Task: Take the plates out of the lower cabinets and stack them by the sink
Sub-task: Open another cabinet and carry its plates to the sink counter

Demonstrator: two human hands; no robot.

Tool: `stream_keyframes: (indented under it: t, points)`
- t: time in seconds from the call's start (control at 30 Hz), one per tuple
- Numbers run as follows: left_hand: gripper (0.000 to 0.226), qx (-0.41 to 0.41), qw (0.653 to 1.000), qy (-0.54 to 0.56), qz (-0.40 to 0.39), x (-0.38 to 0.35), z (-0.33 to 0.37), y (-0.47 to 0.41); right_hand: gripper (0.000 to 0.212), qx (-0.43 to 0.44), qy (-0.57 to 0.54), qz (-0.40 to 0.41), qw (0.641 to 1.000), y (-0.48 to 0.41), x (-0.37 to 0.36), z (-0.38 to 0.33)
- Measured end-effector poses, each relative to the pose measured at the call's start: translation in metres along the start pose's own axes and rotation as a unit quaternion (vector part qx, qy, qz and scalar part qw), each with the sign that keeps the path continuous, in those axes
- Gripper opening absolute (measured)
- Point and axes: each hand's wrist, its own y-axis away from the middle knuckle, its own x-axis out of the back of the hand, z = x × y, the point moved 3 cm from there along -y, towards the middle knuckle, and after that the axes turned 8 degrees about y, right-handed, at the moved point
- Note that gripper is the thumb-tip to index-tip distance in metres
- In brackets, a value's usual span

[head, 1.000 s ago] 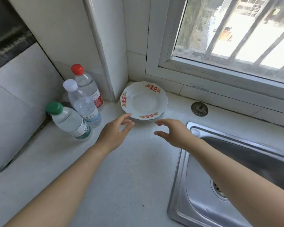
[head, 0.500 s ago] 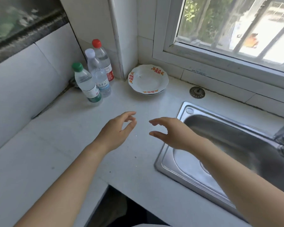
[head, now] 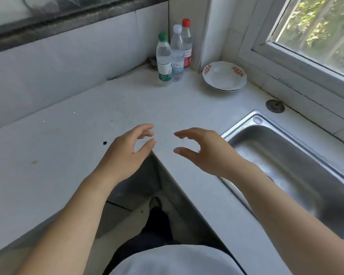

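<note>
A small stack of white plates (head: 224,78) with red and orange rim patterns sits in the far corner of the white counter (head: 72,139), below the window and left of the steel sink (head: 282,155). My left hand (head: 125,153) hovers over the counter's inner corner, fingers curled apart and holding nothing. My right hand (head: 205,150) hovers beside it near the sink's left rim, also open and empty. Both hands are well short of the plates. The lower cabinets are out of sight.
Three plastic water bottles (head: 173,54) with green, white and red caps stand against the wall left of the plates. A round metal plug (head: 275,106) lies behind the sink. The window sill runs along the right. The floor and my foot (head: 155,203) show below the counter corner.
Both hands have drawn back from the plates toward my body, still empty. The view has pulled back and tilted down, showing the counter's inner corner and the floor.
</note>
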Motion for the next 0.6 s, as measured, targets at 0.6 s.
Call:
stream_keyframes:
  t: [0.6]
  points:
    - [0.045,0.143,0.97,0.015,0.196,0.138,-0.11,0.18,0.043,0.199,-0.015,-0.158,0.967,-0.028,-0.108,-0.206]
